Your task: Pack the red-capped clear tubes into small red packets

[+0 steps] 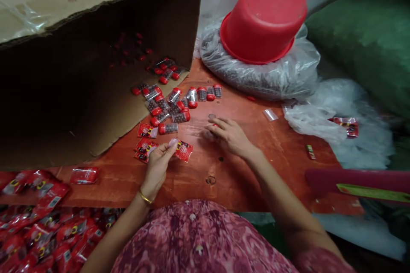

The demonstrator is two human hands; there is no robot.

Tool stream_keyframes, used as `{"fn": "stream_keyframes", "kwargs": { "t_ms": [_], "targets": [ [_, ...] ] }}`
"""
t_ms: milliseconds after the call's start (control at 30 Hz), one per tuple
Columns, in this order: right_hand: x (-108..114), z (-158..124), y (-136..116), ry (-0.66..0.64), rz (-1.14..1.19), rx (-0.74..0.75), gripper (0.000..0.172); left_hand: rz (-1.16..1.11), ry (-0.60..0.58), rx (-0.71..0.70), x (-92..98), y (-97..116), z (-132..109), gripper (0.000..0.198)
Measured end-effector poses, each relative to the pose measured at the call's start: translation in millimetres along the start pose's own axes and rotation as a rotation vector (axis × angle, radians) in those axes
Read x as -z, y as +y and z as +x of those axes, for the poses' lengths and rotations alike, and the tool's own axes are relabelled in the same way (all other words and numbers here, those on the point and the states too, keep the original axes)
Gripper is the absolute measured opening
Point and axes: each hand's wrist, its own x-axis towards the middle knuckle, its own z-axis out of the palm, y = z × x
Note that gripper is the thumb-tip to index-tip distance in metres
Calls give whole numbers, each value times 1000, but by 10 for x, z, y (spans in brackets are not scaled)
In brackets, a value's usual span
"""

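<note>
My left hand (159, 163) pinches a small red printed packet (183, 151) with yellow and black marks, above the orange-red tabletop. Over the middle of the table, my right hand (229, 135) has its fingers bent round a small clear jar with a red cap, mostly hidden and blurred by motion. Just left of my left hand lie several more red packets (145, 144). Beyond both hands is a loose group of clear jars (175, 108) with red caps and dark round pieces inside.
A large cardboard box (192, 21) lies open at the left, with jars inside. Red packages (54, 239) are heaped at lower left. A red tub (265, 21) sits upside down on a clear plastic bag (262, 79). Plastic bags (315, 123) lie at the right.
</note>
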Motion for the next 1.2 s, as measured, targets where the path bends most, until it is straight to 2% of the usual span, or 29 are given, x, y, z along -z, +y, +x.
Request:
{"fn": "stream_keyframes", "kwargs": {
  "t_ms": [67,133,233,333,433,500,633,767,867,1033,1200],
  "targets": [
    [212,104,170,-250,-335,174,41,-24,-36,66,-21,47,1,38],
    [310,153,268,-410,-539,295,45,-51,-67,141,-32,69,4,36],
    [326,111,314,-443,-644,319,40,-75,-86,181,-11,81,16,30],
    [287,-30,323,-373,-627,201,30,-81,-78,193,23,78,28,26],
    [185,-230,293,-281,-472,-41,22,-89,-71,212,27,65,27,31],
    [70,-375,208,-171,-225,-179,19,-88,-58,207,9,54,17,37],
    [-208,-604,-147,148,438,-354,26,-87,13,107,-42,28,-11,41],
    [-444,-683,-514,300,762,-511,29,-48,71,-31,-73,-30,-30,41],
    [-578,-683,-648,327,882,-549,30,30,84,-126,-62,-105,-30,39],
    [-700,-694,-677,251,972,-557,29,166,76,-263,21,-212,11,33],
    [-706,-672,-648,203,982,-539,29,298,91,-297,64,-210,39,31]
  ]
}}
